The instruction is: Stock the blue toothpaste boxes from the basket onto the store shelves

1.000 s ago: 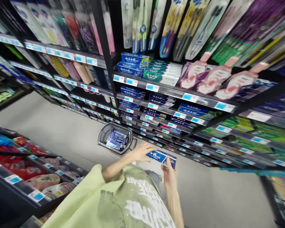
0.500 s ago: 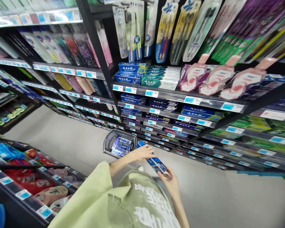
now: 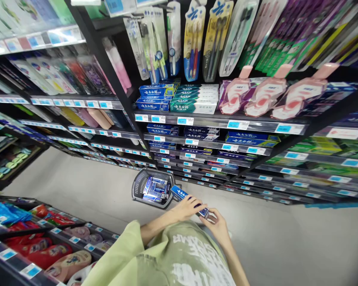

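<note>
My left hand lies across a long blue toothpaste box, its fingers curled over the upper side. At the near right end, the fingers of my right hand pinch the box's short end. Between the two hands much of the box is covered, so I cannot tell whether it is one box or more. On the floor just left of the box stands a grey shopping basket, with several blue and white toothpaste boxes lying inside.
Ahead is a shelf rack with toothpaste boxes, pink mouthwash bottles and hanging toothbrushes. Body-wash bottles fill shelves to the left. A low shelf with red detergent bottles stands close at lower left. Grey floor lies between.
The box has turned in my hands, showing a lettered blue face now. My left hand has slid along it toward my right hand. The view has shifted slightly.
</note>
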`<state>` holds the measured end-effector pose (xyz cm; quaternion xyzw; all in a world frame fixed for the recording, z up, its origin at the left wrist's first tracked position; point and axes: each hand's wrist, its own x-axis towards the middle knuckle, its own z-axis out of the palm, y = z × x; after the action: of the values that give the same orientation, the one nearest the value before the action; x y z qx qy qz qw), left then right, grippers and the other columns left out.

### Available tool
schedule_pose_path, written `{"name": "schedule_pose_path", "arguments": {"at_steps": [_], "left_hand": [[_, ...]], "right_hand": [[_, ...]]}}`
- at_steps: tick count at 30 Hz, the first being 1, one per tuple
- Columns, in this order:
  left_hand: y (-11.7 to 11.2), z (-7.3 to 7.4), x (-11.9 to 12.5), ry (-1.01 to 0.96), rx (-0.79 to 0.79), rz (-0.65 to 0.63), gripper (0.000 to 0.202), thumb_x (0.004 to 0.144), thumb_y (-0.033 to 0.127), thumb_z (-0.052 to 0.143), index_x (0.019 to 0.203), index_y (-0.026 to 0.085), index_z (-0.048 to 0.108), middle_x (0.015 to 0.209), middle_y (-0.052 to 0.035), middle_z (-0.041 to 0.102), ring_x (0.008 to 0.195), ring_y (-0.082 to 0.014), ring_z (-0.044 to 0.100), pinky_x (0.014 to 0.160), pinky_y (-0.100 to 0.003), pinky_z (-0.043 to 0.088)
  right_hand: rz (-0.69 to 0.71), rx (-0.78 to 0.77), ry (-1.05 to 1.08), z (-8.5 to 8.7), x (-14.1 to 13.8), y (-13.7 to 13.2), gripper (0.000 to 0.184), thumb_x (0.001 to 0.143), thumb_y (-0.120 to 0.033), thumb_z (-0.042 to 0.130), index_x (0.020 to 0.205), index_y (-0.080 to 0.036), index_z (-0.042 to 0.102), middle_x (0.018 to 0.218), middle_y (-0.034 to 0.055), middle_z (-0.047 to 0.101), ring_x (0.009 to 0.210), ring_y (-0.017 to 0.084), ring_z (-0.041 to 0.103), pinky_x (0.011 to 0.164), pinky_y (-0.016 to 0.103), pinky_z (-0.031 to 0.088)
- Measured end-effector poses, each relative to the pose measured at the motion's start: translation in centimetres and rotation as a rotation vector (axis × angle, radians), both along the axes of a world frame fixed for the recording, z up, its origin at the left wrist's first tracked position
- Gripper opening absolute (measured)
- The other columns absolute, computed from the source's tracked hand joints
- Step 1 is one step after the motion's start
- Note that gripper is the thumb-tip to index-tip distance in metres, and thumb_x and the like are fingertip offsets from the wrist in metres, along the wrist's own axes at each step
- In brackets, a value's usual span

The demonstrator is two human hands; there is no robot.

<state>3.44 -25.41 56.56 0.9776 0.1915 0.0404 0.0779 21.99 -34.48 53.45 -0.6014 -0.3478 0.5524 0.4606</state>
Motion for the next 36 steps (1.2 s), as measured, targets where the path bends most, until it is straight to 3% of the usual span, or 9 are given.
{"name": "schedule_pose_path", "arguments": {"at_steps": [4, 8, 12, 19, 23, 27, 29, 32, 36], "left_hand": [[3.0, 0.4, -1.1, 0.06, 0.001, 0.003, 0.074, 0.076, 0.008, 0.061, 0.146, 0.017, 0.035, 0.131, -0.0118, 0.053, 0.118, -0.0261, 0.047, 0.111, -0.045, 0.029], [6.1, 1.7, -1.9, 0.074, 0.06, 0.05, 0.082, 0.071, 0.003, 0.061, 0.148, 0.017, 0.033, 0.133, -0.0134, 0.052, 0.122, -0.0271, 0.046, 0.112, -0.046, 0.029], [7.4, 2.6, -2.0, 0.06, 0.078, 0.026, 0.087, 0.068, 0.002, 0.061, 0.148, 0.017, 0.032, 0.132, -0.0134, 0.053, 0.12, -0.0271, 0.047, 0.114, -0.047, 0.027], [6.4, 2.5, -1.3, 0.076, 0.051, -0.015, 0.081, 0.074, 0.005, 0.061, 0.148, 0.018, 0.032, 0.133, -0.0124, 0.052, 0.124, -0.0269, 0.045, 0.114, -0.046, 0.026], [5.2, 2.4, -1.2, 0.09, 0.022, -0.031, 0.078, 0.077, 0.006, 0.06, 0.148, 0.019, 0.033, 0.134, -0.0128, 0.052, 0.123, -0.027, 0.045, 0.112, -0.045, 0.028], [3.4, 2.4, -0.8, 0.038, -0.005, -0.107, 0.064, 0.086, 0.008, 0.052, 0.147, 0.021, 0.036, 0.133, -0.0109, 0.054, 0.122, -0.0259, 0.047, 0.111, -0.044, 0.029], [2.4, 2.4, -0.4, 0.011, -0.024, -0.14, 0.062, 0.089, 0.01, 0.049, 0.149, 0.02, 0.035, 0.134, -0.0111, 0.054, 0.124, -0.0249, 0.047, 0.111, -0.043, 0.03], [1.3, 2.5, 0.2, -0.007, -0.074, -0.125, 0.067, 0.088, 0.012, 0.053, 0.151, 0.02, 0.031, 0.143, -0.0126, 0.049, 0.131, -0.025, 0.044, 0.11, -0.04, 0.031], [1.4, 3.1, 0.3, -0.032, -0.192, -0.055, 0.073, 0.087, 0.017, 0.057, 0.153, 0.018, 0.026, 0.15, -0.0115, 0.044, 0.135, -0.0249, 0.04, 0.108, -0.037, 0.034]], "right_hand": [[-0.023, -0.055, 0.064, -1.2, -0.4, 0.1, 0.057, 0.061, -0.044, 0.085, 0.108, -0.019, 0.065, 0.121, 0.0112, 0.068, 0.082, 0.023, 0.072, 0.073, 0.034, 0.059], [0.032, -0.146, 0.049, -2.0, 0.0, -0.7, 0.056, 0.061, -0.048, 0.084, 0.104, -0.017, 0.068, 0.111, 0.0129, 0.073, 0.073, 0.022, 0.072, 0.067, 0.034, 0.058], [0.033, -0.172, 0.038, -2.3, 0.2, -1.5, 0.053, 0.059, -0.048, 0.084, 0.1, -0.018, 0.07, 0.105, 0.0115, 0.075, 0.077, 0.023, 0.073, 0.066, 0.033, 0.057], [0.072, -0.182, 0.063, -2.1, -0.6, -1.4, 0.053, 0.059, -0.051, 0.084, 0.096, -0.017, 0.069, 0.098, 0.0118, 0.076, 0.084, 0.027, 0.073, 0.069, 0.036, 0.058], [0.01, -0.144, 0.093, -1.5, -1.2, -1.2, 0.063, 0.06, -0.044, 0.087, 0.112, -0.018, 0.063, 0.116, 0.013, 0.071, 0.083, 0.023, 0.073, 0.077, 0.037, 0.058], [-0.101, -0.035, 0.142, -0.2, -1.8, -0.6, 0.079, 0.056, -0.033, 0.09, 0.126, -0.024, 0.056, 0.137, 0.0113, 0.059, 0.104, 0.023, 0.068, 0.085, 0.036, 0.059], [-0.089, 0.001, 0.107, 0.6, -2.0, -0.2, 0.067, 0.059, -0.033, 0.089, 0.118, -0.02, 0.061, 0.128, 0.01, 0.064, 0.107, 0.023, 0.065, 0.088, 0.034, 0.057], [-0.079, 0.037, 0.024, 1.4, -1.8, 0.3, 0.049, 0.066, -0.038, 0.084, 0.105, -0.015, 0.066, 0.105, 0.0075, 0.071, 0.096, 0.021, 0.065, 0.087, 0.032, 0.055], [-0.178, 0.009, -0.003, 1.5, -0.9, 0.4, 0.048, 0.07, -0.05, 0.078, 0.101, -0.015, 0.068, 0.099, 0.0066, 0.072, 0.088, 0.019, 0.064, 0.079, 0.027, 0.053]]}}
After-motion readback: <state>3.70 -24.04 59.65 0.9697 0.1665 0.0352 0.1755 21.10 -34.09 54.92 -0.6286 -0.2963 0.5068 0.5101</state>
